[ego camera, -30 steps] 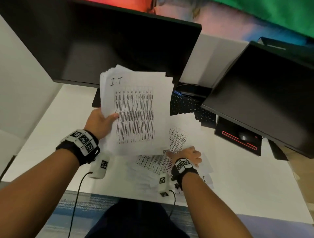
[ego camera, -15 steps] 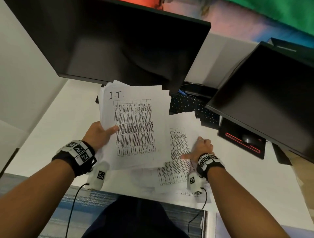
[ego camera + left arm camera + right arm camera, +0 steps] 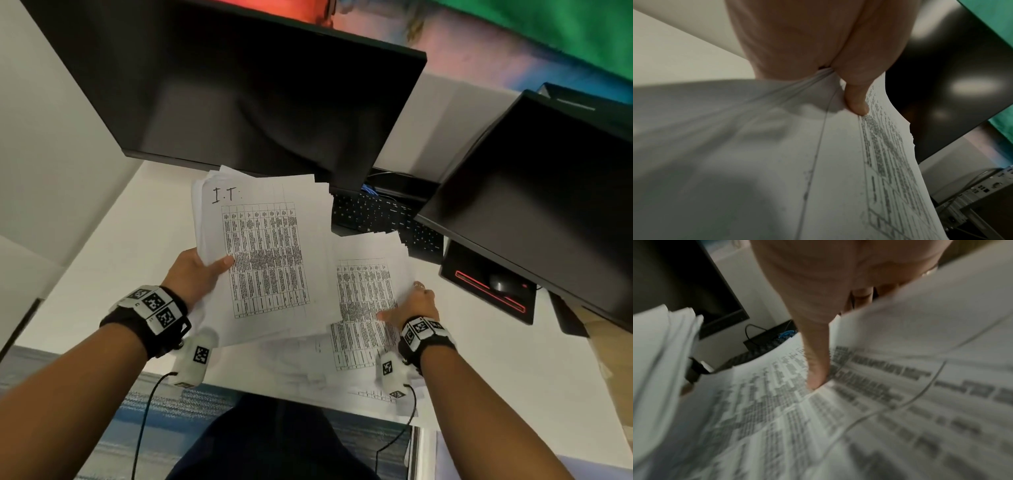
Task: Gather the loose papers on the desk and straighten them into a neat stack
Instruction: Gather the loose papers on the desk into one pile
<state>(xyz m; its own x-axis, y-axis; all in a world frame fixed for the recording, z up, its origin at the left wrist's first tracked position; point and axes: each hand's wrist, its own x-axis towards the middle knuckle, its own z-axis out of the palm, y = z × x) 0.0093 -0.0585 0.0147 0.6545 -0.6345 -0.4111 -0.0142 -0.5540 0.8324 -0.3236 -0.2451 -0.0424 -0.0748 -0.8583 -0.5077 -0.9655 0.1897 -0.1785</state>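
Head view: a sheaf is gripped above the worktop by the left hand; loose sheets on the worktop are pinched by the right hand. Left wrist: thumb clamped on paper. Right wrist: thumb pressed on print, fingers tucked beneath.

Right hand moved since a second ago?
Yes. The right hand has gone right and away from the person, toward the mousepad, and now pinches the right edge of a loose sheet.
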